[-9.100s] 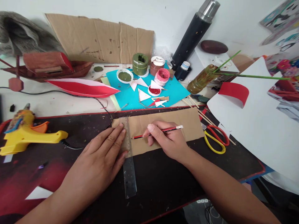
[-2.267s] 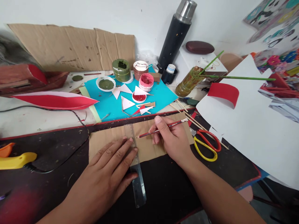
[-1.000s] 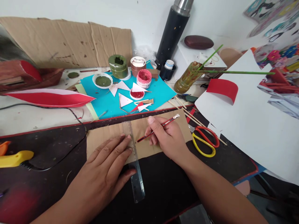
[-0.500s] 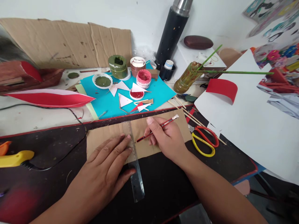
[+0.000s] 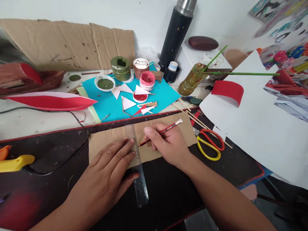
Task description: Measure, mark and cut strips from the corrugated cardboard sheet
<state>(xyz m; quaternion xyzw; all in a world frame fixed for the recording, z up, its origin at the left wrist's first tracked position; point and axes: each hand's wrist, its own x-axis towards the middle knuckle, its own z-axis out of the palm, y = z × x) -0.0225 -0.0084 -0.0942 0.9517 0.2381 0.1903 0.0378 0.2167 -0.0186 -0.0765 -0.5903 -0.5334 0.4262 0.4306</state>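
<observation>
My left hand [image 5: 112, 171] lies flat with fingers stretched out, pressing on a clear ruler [image 5: 141, 189] and on a strip of brown cardboard [image 5: 156, 153]. The ruler crosses the strip and sticks out past its near edge over the dark table. In my right hand [image 5: 169, 141] a red and black pencil [image 5: 168, 128] is gripped between thumb and fingers. Its tip points down left, close to the ruler's right edge; whether it touches the cardboard I cannot tell. Right of that hand lie scissors [image 5: 209, 144] with one red and one yellow handle loop.
Behind the strip, blue paper [image 5: 166, 99] bears paint pots and white paper triangles. A red paper boat shape [image 5: 53, 102] lies left, near a yellow corded tool [image 5: 18, 163]. Thin sticks [image 5: 199, 122], a brush jar [image 5: 190, 81] and white sheets [image 5: 245, 134] are at the right.
My right thumb and fingers have shifted slightly left and down along the pencil. The pencil tip stays beside the ruler. My left hand and the ruler hold their place.
</observation>
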